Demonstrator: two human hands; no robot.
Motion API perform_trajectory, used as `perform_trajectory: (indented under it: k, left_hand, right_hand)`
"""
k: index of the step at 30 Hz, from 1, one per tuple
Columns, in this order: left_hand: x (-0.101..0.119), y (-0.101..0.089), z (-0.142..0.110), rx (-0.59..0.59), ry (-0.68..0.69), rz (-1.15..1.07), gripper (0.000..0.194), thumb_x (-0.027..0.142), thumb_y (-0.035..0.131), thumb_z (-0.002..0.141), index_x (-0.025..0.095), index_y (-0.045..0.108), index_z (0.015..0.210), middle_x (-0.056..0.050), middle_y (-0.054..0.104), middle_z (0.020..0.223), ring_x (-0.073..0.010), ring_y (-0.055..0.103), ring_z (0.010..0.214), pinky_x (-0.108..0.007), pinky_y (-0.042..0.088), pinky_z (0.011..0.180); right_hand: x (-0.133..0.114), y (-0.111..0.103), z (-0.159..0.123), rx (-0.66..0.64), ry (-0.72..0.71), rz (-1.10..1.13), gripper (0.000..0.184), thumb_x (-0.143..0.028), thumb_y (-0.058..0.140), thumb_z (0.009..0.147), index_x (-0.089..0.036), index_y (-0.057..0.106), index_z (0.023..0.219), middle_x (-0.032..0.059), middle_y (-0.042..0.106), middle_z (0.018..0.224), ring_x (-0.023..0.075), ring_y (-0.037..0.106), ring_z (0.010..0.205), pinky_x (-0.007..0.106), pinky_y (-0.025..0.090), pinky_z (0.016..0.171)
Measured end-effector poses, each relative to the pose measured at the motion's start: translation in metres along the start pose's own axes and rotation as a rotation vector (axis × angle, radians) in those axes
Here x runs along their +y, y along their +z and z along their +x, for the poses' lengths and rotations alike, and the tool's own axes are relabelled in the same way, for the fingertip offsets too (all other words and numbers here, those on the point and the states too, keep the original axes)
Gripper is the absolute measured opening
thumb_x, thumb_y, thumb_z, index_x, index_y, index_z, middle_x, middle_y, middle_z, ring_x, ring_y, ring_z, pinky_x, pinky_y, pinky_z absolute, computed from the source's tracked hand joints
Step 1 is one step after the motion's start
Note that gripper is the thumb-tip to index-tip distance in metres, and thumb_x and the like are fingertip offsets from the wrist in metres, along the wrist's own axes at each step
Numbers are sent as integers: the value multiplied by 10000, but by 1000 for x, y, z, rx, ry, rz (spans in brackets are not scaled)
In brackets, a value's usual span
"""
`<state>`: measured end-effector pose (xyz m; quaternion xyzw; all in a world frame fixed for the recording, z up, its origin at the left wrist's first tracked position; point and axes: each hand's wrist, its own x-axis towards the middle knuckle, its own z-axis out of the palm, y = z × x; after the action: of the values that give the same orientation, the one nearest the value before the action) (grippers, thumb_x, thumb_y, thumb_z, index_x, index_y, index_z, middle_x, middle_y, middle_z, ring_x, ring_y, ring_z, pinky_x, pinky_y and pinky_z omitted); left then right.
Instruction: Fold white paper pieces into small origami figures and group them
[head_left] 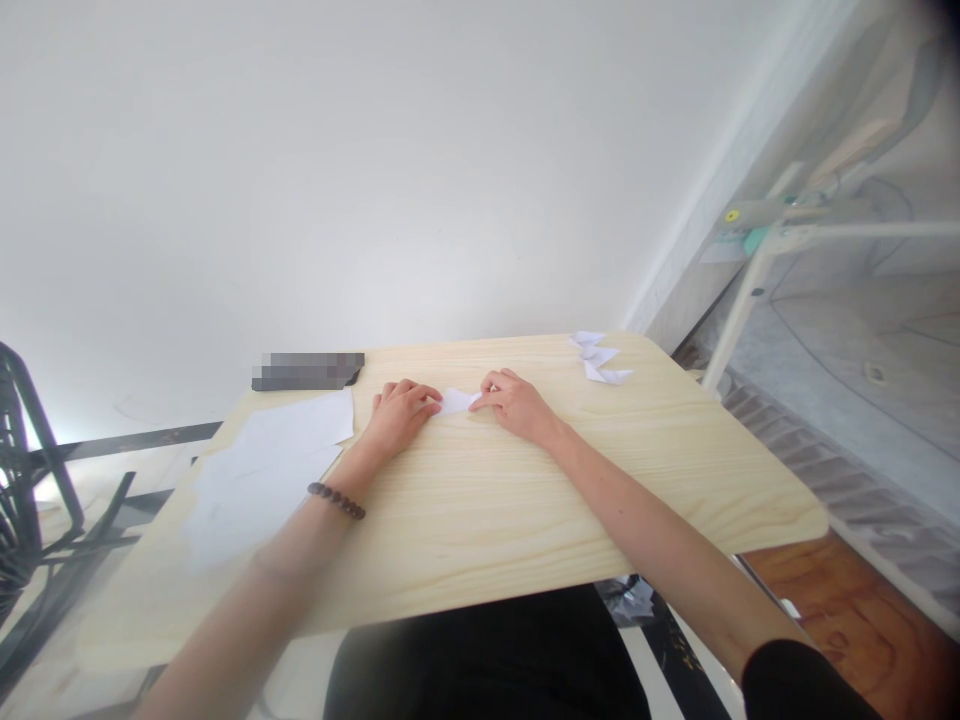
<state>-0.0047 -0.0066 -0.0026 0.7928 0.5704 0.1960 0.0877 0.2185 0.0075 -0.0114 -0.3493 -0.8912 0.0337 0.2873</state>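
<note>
A small folded white paper (456, 401) lies on the light wood table (480, 500), between my two hands. My left hand (403, 415) grips its left end with thumb and fingers, a dark bead bracelet on that wrist. At the paper's right end, my right hand (516, 403) pinches the edge between thumb and fingers. The exact folds are too small to make out. Farther right near the back edge, several folded paper shapes (600, 358) with pointed ends sit close together.
Loose white sheets (262, 470) overlap on the table's left side. Behind them is a dark, blurred-out flat object (307, 372). A white wall (450, 180) rises behind the table. Black chair (34, 450) at left; a white metal frame (750, 290) stands at right.
</note>
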Motion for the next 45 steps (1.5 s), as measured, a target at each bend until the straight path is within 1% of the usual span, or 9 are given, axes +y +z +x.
perform_trajectory:
  k: [14, 16, 21, 23, 27, 31, 34, 40, 45]
  left_hand:
    - [-1, 0, -1, 20, 30, 7, 263, 413, 417, 800, 308, 602, 954, -41, 554, 963, -253, 443, 964, -416, 330, 810]
    - [-2, 1, -2, 48, 85, 1, 258, 377, 412, 809, 297, 606, 960, -40, 561, 970, -235, 458, 951, -403, 345, 822]
    - [1, 2, -3, 59, 336, -65, 287, 234, 345, 842, 246, 608, 956, -30, 574, 1062, -185, 467, 1011, -365, 351, 888]
    - [4, 2, -4, 53, 370, -69, 279, 246, 348, 844, 235, 589, 984, -31, 572, 1081, -182, 461, 1039, -364, 351, 900]
    - [8, 0, -5, 36, 339, -29, 261, 344, 434, 810, 227, 565, 1003, -39, 577, 1061, -197, 478, 1020, -355, 373, 879]
    - [9, -1, -4, 55, 328, -8, 226, 301, 400, 832, 218, 570, 957, -35, 593, 994, -177, 507, 951, -323, 391, 847]
    - [10, -2, -4, 64, 339, 7, 221, 285, 386, 841, 209, 566, 943, -42, 592, 971, -172, 513, 929, -314, 396, 834]
    - [11, -5, -5, 65, 340, -53, 231, 272, 355, 854, 197, 557, 936, -43, 603, 920, -166, 527, 876, -307, 411, 797]
    - [14, -6, -6, 91, 338, -117, 239, 282, 359, 849, 197, 572, 916, -46, 613, 899, -166, 540, 852, -306, 418, 784]
  right_hand:
    - [19, -14, -9, 22, 103, -34, 315, -6, 432, 696, -206, 674, 674, 19, 574, 773, 142, 456, 785, 255, 392, 718]
    - [18, -14, -9, 21, 93, -37, 311, -16, 430, 706, -209, 674, 698, 19, 571, 781, 140, 462, 791, 253, 393, 720]
    - [10, -10, -6, 46, 88, -23, 291, -30, 424, 723, -203, 657, 732, 28, 552, 824, 131, 485, 805, 251, 391, 733]
    - [5, -8, -5, 61, 104, -5, 271, -45, 416, 740, -196, 636, 783, 26, 545, 868, 119, 497, 784, 242, 395, 715]
    - [-2, -7, -4, 52, 118, 36, 209, -129, 437, 782, -194, 592, 907, 31, 539, 936, 112, 508, 781, 233, 404, 694]
    - [-6, -8, -2, 5, 69, 45, 207, -276, 472, 802, -217, 597, 956, 42, 537, 966, 139, 493, 893, 272, 397, 786]
    - [-8, -8, -2, -28, 43, 49, 225, -341, 487, 792, -233, 608, 947, 40, 537, 994, 147, 483, 923, 290, 396, 810]
    - [-9, -6, 1, -30, 3, 27, 228, -322, 476, 804, -224, 598, 970, 39, 557, 987, 147, 481, 919, 288, 404, 799]
    - [-7, -5, 3, -10, -50, -1, 223, -293, 419, 840, -206, 608, 918, 47, 589, 919, 144, 487, 907, 279, 405, 782]
